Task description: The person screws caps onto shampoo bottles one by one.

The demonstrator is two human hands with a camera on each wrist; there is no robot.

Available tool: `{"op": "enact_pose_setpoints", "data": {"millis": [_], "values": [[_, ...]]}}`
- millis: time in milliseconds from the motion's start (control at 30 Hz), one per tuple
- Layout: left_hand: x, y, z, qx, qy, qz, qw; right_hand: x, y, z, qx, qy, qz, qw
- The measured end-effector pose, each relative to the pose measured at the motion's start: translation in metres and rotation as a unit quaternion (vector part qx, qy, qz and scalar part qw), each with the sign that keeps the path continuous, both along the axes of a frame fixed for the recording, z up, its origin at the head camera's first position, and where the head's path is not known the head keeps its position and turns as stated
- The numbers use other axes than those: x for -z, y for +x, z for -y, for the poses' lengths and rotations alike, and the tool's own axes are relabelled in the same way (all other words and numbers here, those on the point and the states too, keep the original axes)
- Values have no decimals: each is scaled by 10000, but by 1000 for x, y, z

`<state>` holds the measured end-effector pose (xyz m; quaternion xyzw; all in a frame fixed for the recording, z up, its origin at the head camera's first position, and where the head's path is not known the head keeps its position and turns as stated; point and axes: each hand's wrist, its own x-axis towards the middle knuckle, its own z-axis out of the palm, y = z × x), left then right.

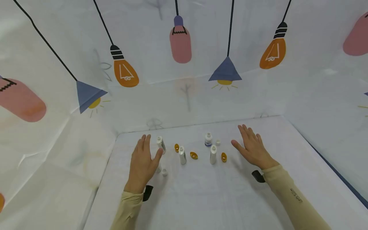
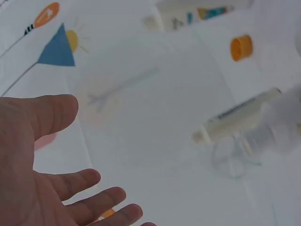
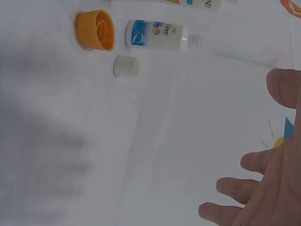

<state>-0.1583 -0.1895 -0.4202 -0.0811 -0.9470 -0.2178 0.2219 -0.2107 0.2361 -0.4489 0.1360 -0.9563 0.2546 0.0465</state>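
Note:
My left hand (image 1: 141,164) hovers over the table's left side with straight fingers and thumb spread, holding nothing. Just beyond its thumb stands a slim white bottle (image 1: 161,144); a second slim bottle (image 1: 182,155) is farther right. A small bottle (image 1: 158,168), partly hidden by the hand, stands beside a white cap (image 1: 164,172). On the right, my right hand (image 1: 253,148) is also raised, fingers extended and touching nothing. Nearest to it are an orange cap (image 1: 224,157), a white cap (image 1: 218,142), a slim bottle (image 1: 213,154) and a short blue-labelled bottle (image 3: 157,35), all uncapped bottles upright.
Two more orange caps, one at the back (image 1: 176,147) and one mid-table (image 1: 194,155), lie among the bottles. The white table (image 1: 201,198) meets a white backdrop (image 1: 149,102) printed with lamps and bulbs at the back and sides.

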Motion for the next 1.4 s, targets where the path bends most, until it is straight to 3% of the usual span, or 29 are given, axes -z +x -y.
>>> {"op": "enact_pose_setpoints", "data": {"millis": [200, 400, 633, 833, 967, 1133, 1400], "values": [[-11, 14, -34, 948, 673, -453, 9922, -1, -1, 1, -30, -19, 83, 10000], [-1, 12, -56, 1577, 1015, -353, 9816, 5, 2, 1, -35, -31, 34, 10000], [19, 11, -74, 1857, 1453, 288, 9714, 10, 5, 1, -51, -177, 35, 9998], [33, 2, -89, 2368, 2047, 821, 9462, 16, 6, 1, -6, -233, -102, 9997], [42, -5, -100, 2618, 2130, 970, 9363, 18, 7, 1, -26, -307, -106, 9995], [53, -12, -112, 2736, 2199, 1291, 9275, 23, 9, 1, -33, -358, -186, 9992], [67, -23, -125, 2456, 2270, 1608, 9286, 27, 10, 1, -41, -384, -175, 9991]]}}
